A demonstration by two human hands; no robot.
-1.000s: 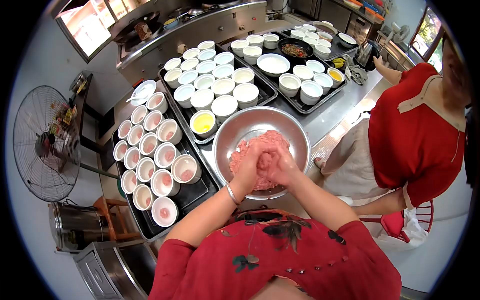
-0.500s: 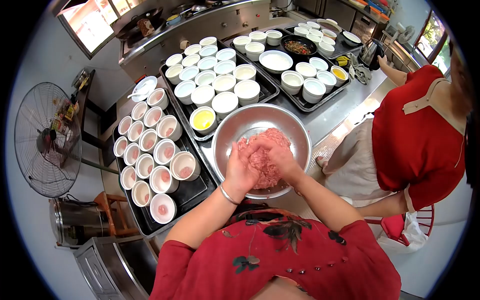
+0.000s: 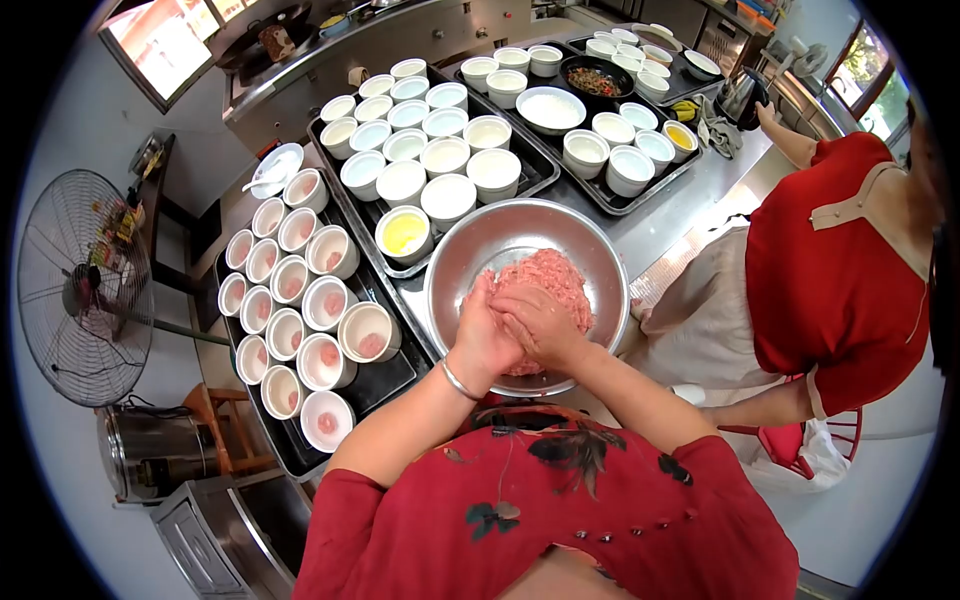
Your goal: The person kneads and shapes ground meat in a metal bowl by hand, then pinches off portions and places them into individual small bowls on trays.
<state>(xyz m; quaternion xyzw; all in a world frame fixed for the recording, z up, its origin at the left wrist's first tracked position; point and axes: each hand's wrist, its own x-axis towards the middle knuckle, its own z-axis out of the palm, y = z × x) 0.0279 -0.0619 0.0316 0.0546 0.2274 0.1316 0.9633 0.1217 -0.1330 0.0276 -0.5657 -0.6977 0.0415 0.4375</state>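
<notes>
Over a wide steel bowl (image 3: pixel 440 270), my left hand (image 3: pixel 487 335) and my right hand (image 3: pixel 545 325) are pressed together palm to palm, with fingers closed. Whatever lies between the palms is hidden. Pink minced meat (image 3: pixel 555 275) is heaped in the bowl, just behind and below my hands. To the left, a black tray (image 3: pixel 385 385) carries rows of white cups (image 3: pixel 325 420), each with a small lump of pink meat at the bottom.
A second black tray (image 3: pixel 540 180) holds white ramekins and a cup of yellow liquid (image 3: pixel 405 233). Farther right, another tray (image 3: pixel 630 205) bears ramekins, a bowl of white grains (image 3: pixel 550 108) and a black dish (image 3: pixel 597 78). A person in red (image 3: pixel 830 260) stands at right; a fan (image 3: pixel 85 285) stands left.
My hands have closed more tightly together, the right folding over the left. The meat heap shows more behind them. The view has shifted slightly.
</notes>
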